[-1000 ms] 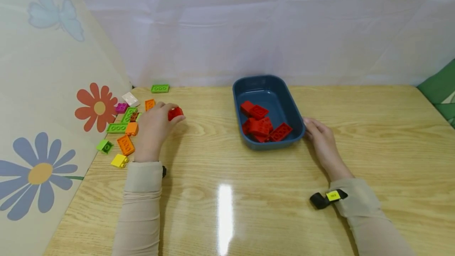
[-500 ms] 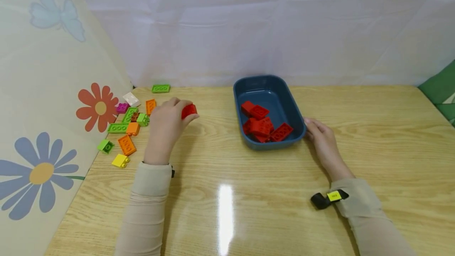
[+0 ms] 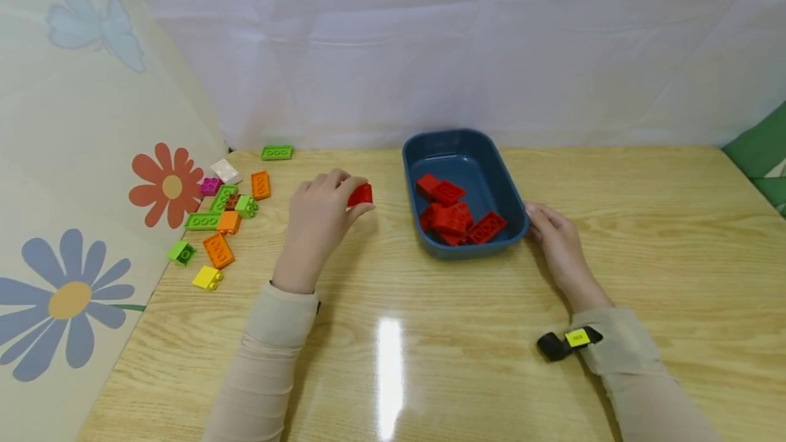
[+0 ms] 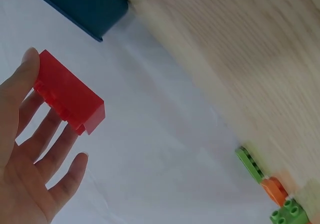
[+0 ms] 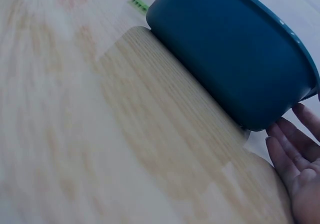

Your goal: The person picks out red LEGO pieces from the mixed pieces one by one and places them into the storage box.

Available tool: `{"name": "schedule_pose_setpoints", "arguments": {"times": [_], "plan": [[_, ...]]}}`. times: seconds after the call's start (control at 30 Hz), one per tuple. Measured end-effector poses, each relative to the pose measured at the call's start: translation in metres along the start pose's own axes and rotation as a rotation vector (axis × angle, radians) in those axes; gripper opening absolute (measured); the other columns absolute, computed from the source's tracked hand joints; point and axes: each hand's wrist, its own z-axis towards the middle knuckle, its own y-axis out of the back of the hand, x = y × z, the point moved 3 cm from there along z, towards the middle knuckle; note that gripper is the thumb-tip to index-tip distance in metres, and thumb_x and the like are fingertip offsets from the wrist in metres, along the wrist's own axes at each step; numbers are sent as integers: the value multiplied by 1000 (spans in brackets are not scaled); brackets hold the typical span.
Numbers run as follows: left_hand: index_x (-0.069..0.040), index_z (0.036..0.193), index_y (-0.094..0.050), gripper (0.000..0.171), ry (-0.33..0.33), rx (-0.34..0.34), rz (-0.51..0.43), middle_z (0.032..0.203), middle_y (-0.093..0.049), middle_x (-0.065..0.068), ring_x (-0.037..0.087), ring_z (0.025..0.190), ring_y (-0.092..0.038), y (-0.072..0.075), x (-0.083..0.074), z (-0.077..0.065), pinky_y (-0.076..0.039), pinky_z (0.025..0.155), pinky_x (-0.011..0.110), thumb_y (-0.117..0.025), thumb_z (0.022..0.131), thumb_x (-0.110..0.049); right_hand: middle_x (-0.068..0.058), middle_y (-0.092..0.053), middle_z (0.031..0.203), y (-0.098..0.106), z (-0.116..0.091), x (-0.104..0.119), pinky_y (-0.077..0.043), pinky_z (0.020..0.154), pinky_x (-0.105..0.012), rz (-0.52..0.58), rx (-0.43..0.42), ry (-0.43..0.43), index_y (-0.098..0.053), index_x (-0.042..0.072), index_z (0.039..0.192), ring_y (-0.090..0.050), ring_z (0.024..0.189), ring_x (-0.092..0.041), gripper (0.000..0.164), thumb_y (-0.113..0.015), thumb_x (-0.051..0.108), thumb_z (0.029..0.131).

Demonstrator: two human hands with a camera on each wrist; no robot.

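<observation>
My left hand pinches a red toy brick between thumb and fingers, held above the table left of the blue bin. In the left wrist view the red brick shows its long smooth side, with studs facing the fingers. Inside the bin lie several red bricks, toward its near left part. My right hand rests at the bin's near right corner. In the right wrist view the fingertips touch the bin's outer wall just under the rim.
Loose bricks lie at the table's left side: orange, yellow, green, magenta and white. A green brick lies near the back edge. A white cloth wall stands behind the table.
My left hand has moved right, away from the loose bricks and toward the bin, carrying the red brick. The right hand and the bin have stayed in place.
</observation>
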Motion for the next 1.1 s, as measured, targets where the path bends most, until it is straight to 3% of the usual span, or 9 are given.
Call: {"name": "schedule_pose_setpoints", "arguments": {"times": [0.3,0.5,0.93,1.1], "plan": [[-18,113,-67,43,-101,-13,-29,105,-70,4,21,95,-64,-9,-26,4,-56,77,39,-65,80,-46,18,-71,93,1,-2,1,-51,75,-5,-35,15,-6,-70,20,95,-64,88,4,15,-55,19,93],[-20,114,-67,41,-169,-59,-44,107,-69,1,20,99,-63,-14,-42,7,-55,78,37,-64,81,-44,17,-72,91,0,-1,0,-52,74,-5,8,17,-3,-70,18,94,-65,86,3,16,-55,15,93],[-23,115,-68,40,-232,-117,-56,112,-71,-2,17,104,-61,-15,-64,18,-55,79,32,-66,79,-42,17,-73,91,-2,-1,0,-52,75,-6,7,0,-1,-71,18,94,-65,87,2,16,-55,16,93],[-25,117,-67,40,-298,-70,-53,114,-70,-4,14,107,-60,-16,-78,30,-55,82,31,-62,83,-44,17,-73,91,-1,-1,1,-52,76,-6,0,3,-3,-70,19,94,-65,87,3,16,-55,16,93]]}}
